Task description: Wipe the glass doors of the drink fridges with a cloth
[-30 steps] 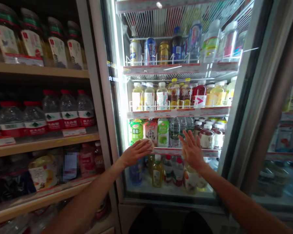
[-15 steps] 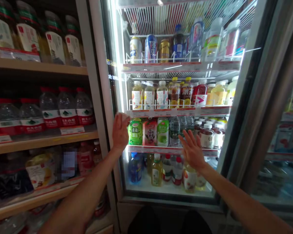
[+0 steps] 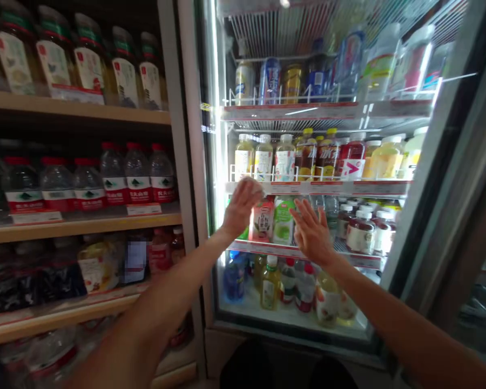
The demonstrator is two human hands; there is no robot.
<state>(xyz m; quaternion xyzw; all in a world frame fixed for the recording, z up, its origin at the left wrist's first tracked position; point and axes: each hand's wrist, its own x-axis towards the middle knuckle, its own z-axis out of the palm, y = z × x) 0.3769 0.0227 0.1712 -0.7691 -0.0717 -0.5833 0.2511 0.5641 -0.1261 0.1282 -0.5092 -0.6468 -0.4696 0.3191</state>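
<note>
My left hand (image 3: 240,209) is raised against the glass door (image 3: 210,270) of a lit drinks fridge. Its fingers are pressed over a whitish, crumpled cloth (image 3: 257,188), partly hidden and blurred. Behind the glass by this hand stand a red-labelled bottle (image 3: 261,221) and a green-labelled bottle (image 3: 284,219). My right hand (image 3: 314,232) holds nothing; its fingers are stretched and slightly apart, at or close to the glass. Whether its fingertips touch the pane, I cannot tell.
Wooden shelves (image 3: 81,227) on the left carry red-capped water bottles (image 3: 89,186) and dark tea bottles (image 3: 89,59). A thick metal door frame (image 3: 437,243) runs down the right. Inside the fridge, wire shelves hold cans and bottles. Two dark shapes show low in front.
My left hand has moved right across the glass with the cloth, from the frame side toward the bottles. My right hand stays spread, slightly further left against the bottles. The view has shifted left.
</note>
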